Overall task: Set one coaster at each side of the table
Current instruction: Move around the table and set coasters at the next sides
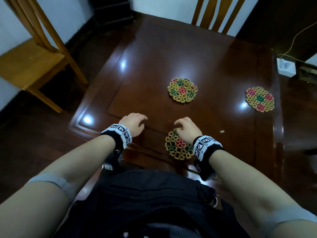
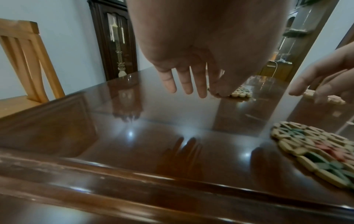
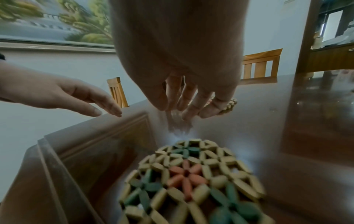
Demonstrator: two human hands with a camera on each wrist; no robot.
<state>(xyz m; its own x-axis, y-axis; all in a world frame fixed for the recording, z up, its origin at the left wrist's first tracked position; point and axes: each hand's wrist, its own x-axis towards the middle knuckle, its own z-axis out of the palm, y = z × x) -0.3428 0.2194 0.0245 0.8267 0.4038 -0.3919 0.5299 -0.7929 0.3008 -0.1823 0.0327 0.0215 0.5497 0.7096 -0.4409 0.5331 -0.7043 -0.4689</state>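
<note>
Head view: a dark, glossy wooden table [image 1: 171, 54] carries three woven coasters of tan, green and pink pieces. The near coaster [image 1: 178, 145] lies flat by the table edge closest to the person, partly under the right hand [image 1: 187, 130], whose fingers hang loosely curled above its far rim; contact cannot be confirmed from this angle. The middle coaster [image 1: 182, 90] lies toward the centre of the tabletop, and the right-side coaster [image 1: 260, 98] lies near the right edge, well apart from the other two. The left hand [image 1: 133, 123] is over bare wood to the left of the near coaster, fingers relaxed, holding nothing. Both wrists wear black bands with printed markers. A light wooden chair [image 1: 32, 60] stands off the left side and a second chair back [image 1: 217, 12] at the far side. Left wrist view: the left hand [image 2: 191, 63] hangs above the tabletop with straight, slightly parted fingers clear of the surface; the near coaster [image 2: 321, 154] lies to its right, flat on the wood. Right wrist view: the right hand [image 3: 184, 84] is above the table, fingers extended downward and gripping nothing; the near coaster [image 3: 191, 178] lies flat beneath the wrist, apart from the fingertips.
</note>
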